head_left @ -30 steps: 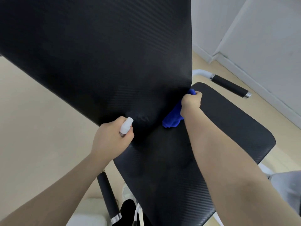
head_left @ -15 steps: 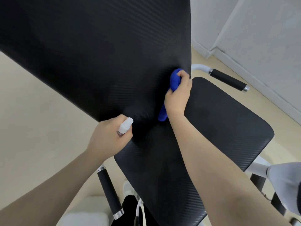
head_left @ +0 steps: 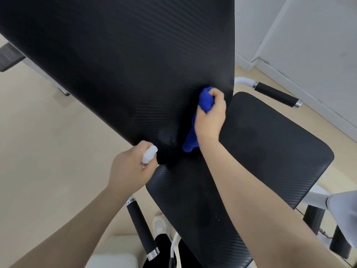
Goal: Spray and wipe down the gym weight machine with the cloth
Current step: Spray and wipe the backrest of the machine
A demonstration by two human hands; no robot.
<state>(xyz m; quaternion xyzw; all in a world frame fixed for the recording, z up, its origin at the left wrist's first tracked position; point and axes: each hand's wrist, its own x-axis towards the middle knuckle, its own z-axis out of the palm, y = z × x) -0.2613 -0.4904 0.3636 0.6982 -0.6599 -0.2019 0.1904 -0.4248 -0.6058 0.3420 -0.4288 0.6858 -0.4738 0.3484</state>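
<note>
The weight machine's black textured back pad point(head_left: 125, 60) slopes down to its black seat pad point(head_left: 260, 151). My right hand point(head_left: 209, 118) grips a bunched blue cloth point(head_left: 205, 100) and presses it on the lower right part of the back pad; a tail of the cloth hangs below my wrist. My left hand point(head_left: 127, 171) holds a small spray bottle, of which only the white nozzle top point(head_left: 149, 154) shows, beside the back pad's bottom edge. A faint damp patch lies on the pad between my hands.
Two black foam handles with chrome ends flank the seat, one at the right point(head_left: 276, 94), one below my left hand point(head_left: 142, 227). White frame tubes point(head_left: 316, 198) and black rollers stand lower right. Beige floor point(head_left: 48, 151) lies left; white wall panels point(head_left: 309, 45) stand right.
My right hand slid the blue cloth from the seam at the seat up onto the lower back pad, then a little to the right. My left hand kept the spray bottle in place.
</note>
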